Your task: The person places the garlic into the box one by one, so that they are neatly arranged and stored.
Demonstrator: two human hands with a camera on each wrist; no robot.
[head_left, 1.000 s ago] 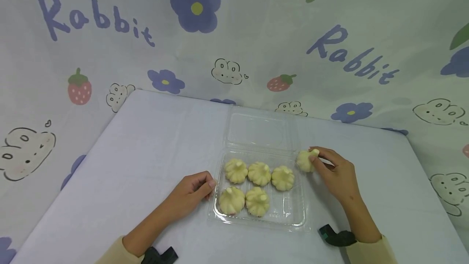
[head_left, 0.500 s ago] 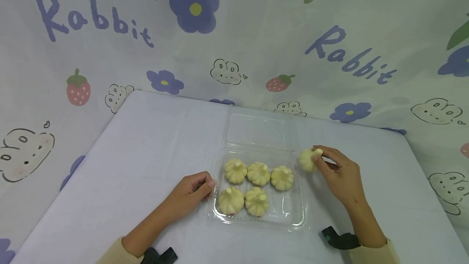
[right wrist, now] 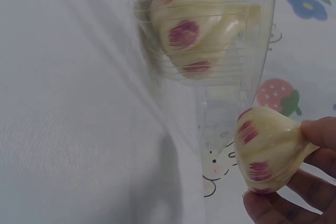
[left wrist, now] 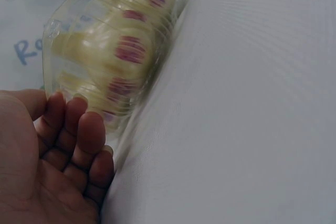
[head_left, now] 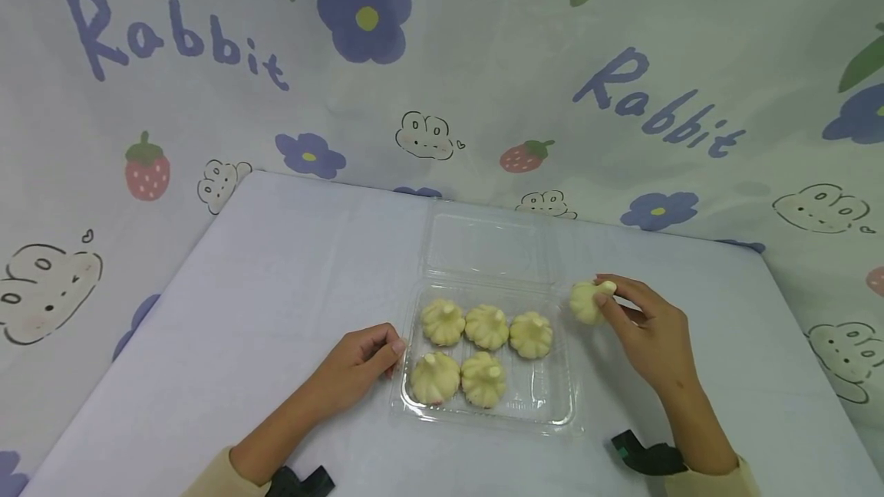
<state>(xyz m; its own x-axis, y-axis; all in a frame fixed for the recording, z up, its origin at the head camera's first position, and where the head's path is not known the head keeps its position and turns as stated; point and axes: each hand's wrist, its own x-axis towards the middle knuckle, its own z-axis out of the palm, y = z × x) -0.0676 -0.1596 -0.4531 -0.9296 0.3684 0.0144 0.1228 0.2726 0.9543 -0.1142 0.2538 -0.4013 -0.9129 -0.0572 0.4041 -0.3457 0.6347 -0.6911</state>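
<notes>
My right hand (head_left: 654,336) pinches a pale garlic bulb (head_left: 585,304) by its stem end, above the table and just right of the clear plastic clamshell box (head_left: 540,399). Purple streaks mark that bulb's underside in the right wrist view (right wrist: 265,150). With thumb and fingertips my left hand (head_left: 362,365) pinches the box's left rim, seen closer in the left wrist view (left wrist: 51,85). Several garlic bulbs (head_left: 486,328) sit in the box, stems up: three across the back row, two at the front left. The front right spot holds no bulb.
Behind the box its clear lid (head_left: 486,248) lies folded back flat. A white cloth (head_left: 304,251) covers the table, and a printed curtain (head_left: 456,60) hangs at the far edge. Black wrist cameras (head_left: 649,457) sit on both forearms.
My right hand has shifted slightly right, away from the box, carrying the garlic bulb. The left hand and the box stay where they were.
</notes>
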